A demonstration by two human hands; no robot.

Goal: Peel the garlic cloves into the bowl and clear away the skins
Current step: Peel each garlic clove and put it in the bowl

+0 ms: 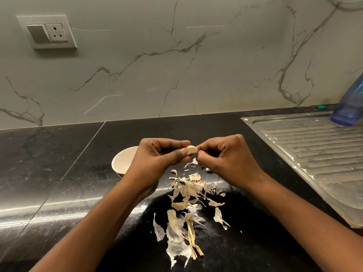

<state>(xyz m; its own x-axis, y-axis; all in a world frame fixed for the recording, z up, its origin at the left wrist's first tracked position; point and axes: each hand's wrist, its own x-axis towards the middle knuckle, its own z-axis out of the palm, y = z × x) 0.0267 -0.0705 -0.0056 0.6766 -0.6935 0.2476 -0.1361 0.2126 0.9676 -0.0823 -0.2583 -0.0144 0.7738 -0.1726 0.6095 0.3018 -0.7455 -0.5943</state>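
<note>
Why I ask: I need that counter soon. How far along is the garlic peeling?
Well under way, not finished. Done: a heap of loose skins on the counter suggests several cloves are peeled; what is in the bowl is mostly hidden. In hand: the left hand holds a clove while the right hand pinches its skin. Left: dropping that clove into the bowl and clearing the skins.

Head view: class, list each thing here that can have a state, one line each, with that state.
garlic clove: pinched between both hands, above the counter.
left hand: fingers curled, pinches the clove.
right hand: pinches the clove's tip.
bowl: upright on the counter, partly hidden by the left hand.
skins: scattered loose on the counter, not cleared.
blue bottle: standing on the drainer.
socket: nothing plugged in.
</note>
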